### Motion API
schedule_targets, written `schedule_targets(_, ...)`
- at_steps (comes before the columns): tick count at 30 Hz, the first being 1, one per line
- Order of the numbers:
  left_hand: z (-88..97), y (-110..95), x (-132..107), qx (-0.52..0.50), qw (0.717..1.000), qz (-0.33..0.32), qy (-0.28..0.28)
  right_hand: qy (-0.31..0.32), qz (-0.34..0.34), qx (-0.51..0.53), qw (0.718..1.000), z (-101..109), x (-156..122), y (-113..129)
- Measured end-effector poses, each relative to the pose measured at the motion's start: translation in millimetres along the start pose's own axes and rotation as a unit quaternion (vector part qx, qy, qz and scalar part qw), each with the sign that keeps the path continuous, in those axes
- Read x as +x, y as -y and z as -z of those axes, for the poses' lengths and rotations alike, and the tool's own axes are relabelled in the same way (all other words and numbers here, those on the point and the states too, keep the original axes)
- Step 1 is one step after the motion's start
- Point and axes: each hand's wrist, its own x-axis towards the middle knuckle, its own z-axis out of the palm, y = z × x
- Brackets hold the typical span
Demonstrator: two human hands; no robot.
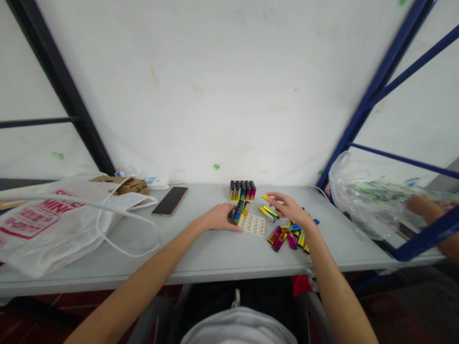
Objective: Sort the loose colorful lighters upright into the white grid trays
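Observation:
My left hand [223, 217] curls round the left end of a white tray [254, 225] with rows of round holes, its thumb along the near edge. Several dark-topped lighters [237, 212] stand upright in the tray's left part, beside my fingers. Between the fingertips of my right hand [287, 206] is a yellow lighter [266, 197], held above the table. Below that hand lie a few loose yellow and green lighters [268, 213]. A pile of metallic pink, gold, blue and yellow lighters [287, 235] spreads under my right wrist.
Behind the tray stands a block of upright lighters [243, 190]. On the left are a phone [170, 200], a white plastic bag [60, 220], a cardboard box [131, 185] and a white cable [122, 248]. Rightward, a clear plastic bag [353, 200] rests against a blue frame [369, 107]; another person's hand [423, 205] is beyond.

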Motion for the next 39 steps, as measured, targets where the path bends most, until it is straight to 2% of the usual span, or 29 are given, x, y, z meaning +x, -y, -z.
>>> schedule_targets(7,1.1,-0.2,-1.4,-0.011,1.000,-0.002,-0.008,-0.047,-0.004,0.012,0.999,-25.6,6.0,7.5)
schedule_targets(11,2.3,-0.6,-1.4,-0.013,1.000,-0.002,0.003,-0.039,0.006,0.017,0.999,-38.6,10.8,6.5)
schedule_targets(16,4.1,-2.2,-1.5,-0.021,1.000,-0.008,0.005,0.017,0.014,0.045,0.999,-54.2,10.8,6.2)
schedule_targets(20,5.2,-3.8,-1.7,-0.036,0.999,-0.006,0.005,0.011,0.050,0.096,0.994,-60.4,9.3,11.5)
schedule_targets(24,4.5,-3.7,-1.3,-0.054,0.999,-0.006,0.000,0.024,0.041,0.162,0.986,-63.7,10.4,10.0)
schedule_targets(27,2.8,-2.0,-1.1,-0.058,0.998,-0.008,-0.005,0.001,0.017,0.182,0.983,-67.2,13.3,5.9)
schedule_targets(29,1.8,-0.8,-1.1,-0.050,0.999,-0.009,-0.007,-0.029,0.007,0.155,0.988,-69.1,14.3,4.7)
schedule_targets(32,1.6,0.0,-1.3,-0.038,0.999,-0.014,-0.004,-0.084,0.029,0.041,0.995,-70.0,13.2,6.2)
schedule_targets(35,2.6,-0.7,-1.4,-0.037,0.999,-0.018,0.000,-0.134,0.036,-0.056,0.989,-69.6,11.0,8.4)
schedule_targets(39,4.1,-3.1,-1.3,-0.019,1.000,-0.003,0.004,-0.173,0.019,-0.096,0.980,-71.6,10.9,6.4)
